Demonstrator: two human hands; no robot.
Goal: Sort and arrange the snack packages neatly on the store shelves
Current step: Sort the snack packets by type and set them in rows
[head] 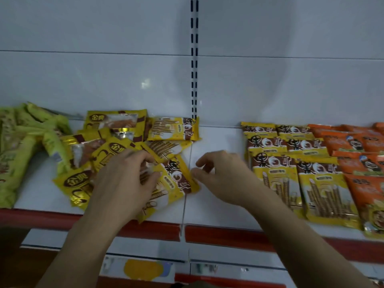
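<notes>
Right now: both hands [124,179] [224,179] at yellow pkg [176,181] edges.

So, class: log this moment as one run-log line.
left hand: on yellow wafer-roll packet | right hand: pinching its corner | white shelf: sorting unfinished

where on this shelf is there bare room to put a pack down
The shelf is bare in the middle, between the jumbled yellow pile and the neat yellow rows, behind the right hand. A narrow bare strip lies between the green packs and the pile. Both ends are crowded.
</notes>
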